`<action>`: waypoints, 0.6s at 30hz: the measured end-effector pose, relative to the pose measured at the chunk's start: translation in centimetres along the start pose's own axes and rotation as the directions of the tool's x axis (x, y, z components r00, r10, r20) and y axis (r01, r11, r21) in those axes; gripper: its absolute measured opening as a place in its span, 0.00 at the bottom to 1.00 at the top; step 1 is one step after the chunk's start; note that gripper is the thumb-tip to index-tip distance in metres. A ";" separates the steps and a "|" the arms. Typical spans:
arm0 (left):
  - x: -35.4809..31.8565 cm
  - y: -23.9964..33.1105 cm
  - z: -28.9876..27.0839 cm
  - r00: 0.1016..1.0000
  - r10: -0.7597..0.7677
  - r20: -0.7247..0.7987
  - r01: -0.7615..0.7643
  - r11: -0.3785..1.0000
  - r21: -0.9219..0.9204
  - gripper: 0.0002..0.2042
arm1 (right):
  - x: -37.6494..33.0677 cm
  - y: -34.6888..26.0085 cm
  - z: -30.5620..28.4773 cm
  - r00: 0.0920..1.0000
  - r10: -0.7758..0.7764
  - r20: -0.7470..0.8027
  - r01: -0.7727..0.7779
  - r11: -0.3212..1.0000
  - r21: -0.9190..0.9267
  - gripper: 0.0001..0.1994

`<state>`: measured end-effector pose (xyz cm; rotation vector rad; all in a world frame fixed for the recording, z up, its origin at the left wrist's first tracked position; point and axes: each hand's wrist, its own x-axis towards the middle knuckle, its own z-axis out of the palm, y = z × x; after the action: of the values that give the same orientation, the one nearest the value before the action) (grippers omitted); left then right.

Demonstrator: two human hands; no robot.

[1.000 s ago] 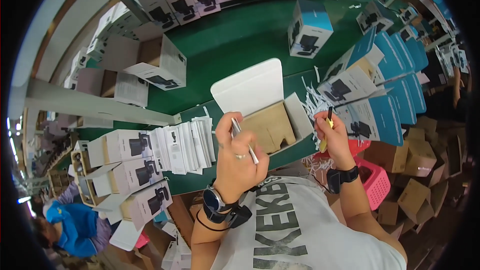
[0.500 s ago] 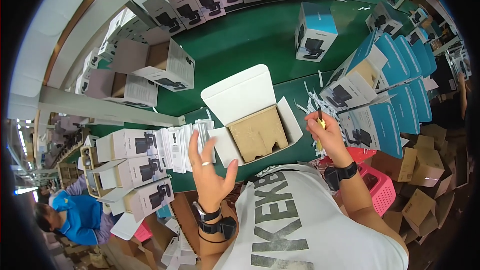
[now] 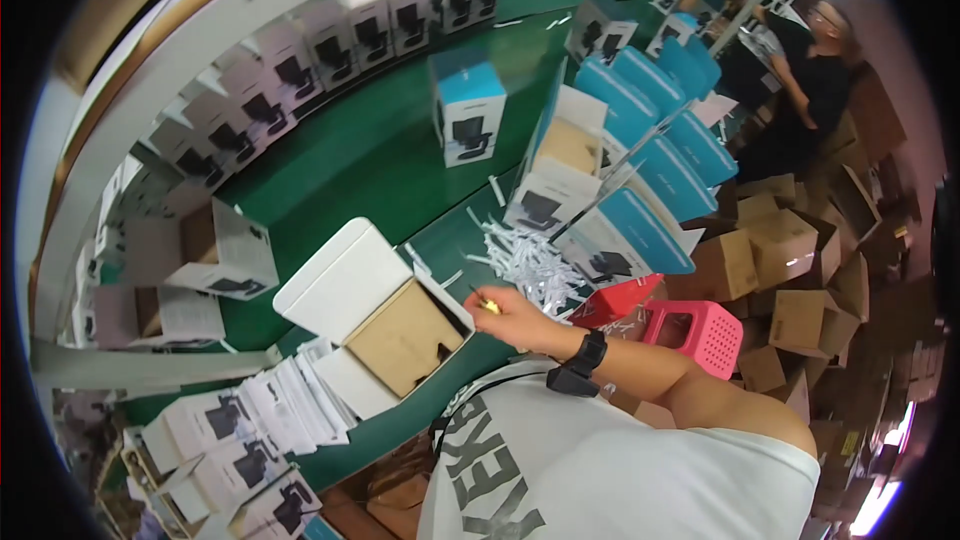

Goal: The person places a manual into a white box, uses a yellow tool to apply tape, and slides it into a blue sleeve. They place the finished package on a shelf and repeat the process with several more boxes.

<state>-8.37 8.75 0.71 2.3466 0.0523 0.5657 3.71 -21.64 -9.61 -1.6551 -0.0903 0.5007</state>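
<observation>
My right hand (image 3: 528, 324) is closed around a small yellow cutter (image 3: 489, 306) with a thin dark tip pointing up and left. It is beside the right flap of an open white box (image 3: 335, 275) on the green bench; whether it touches the box I cannot tell. Folded brown cardboard (image 3: 402, 338) fills the inside of this box, whose lid stands raised toward the far side. My left hand is out of view. A pile of shredded white paper strips (image 3: 530, 265) lies just beyond my right hand.
White folded sheets (image 3: 290, 400) stand left of the box. Open printed cartons (image 3: 555, 190) with blue flaps stand at right, one closed blue-topped carton (image 3: 468, 105) farther back. A pink basket (image 3: 715, 340) and brown cartons (image 3: 790, 240) are at right; a person (image 3: 800, 90) is beyond.
The view has swung to the right, so the bench things sit farther left. My left hand, earlier open beside the box, has left the view. My right hand is now closer to the box.
</observation>
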 end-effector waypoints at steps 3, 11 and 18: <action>0.9 -0.5 0.2 1.000 0.019 -0.013 -0.019 0.999 -0.030 0.27 | -0.3 -0.2 -0.6 0.998 0.040 0.046 -0.044 0.996 0.081 0.08; 0.8 -0.2 0.3 0.998 0.008 -0.069 -0.011 0.999 -0.045 0.25 | -1.6 2.7 -1.6 0.998 0.068 0.013 -0.068 0.997 0.029 0.09; -0.2 0.0 -0.6 0.989 0.008 -0.148 -0.010 1.000 -0.014 0.24 | -2.0 3.4 -0.8 0.998 0.057 0.000 -0.056 0.996 0.063 0.09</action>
<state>-8.79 9.12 1.02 2.2881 0.1056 0.7417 1.40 -23.64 -12.29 -1.5995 -0.0262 0.5399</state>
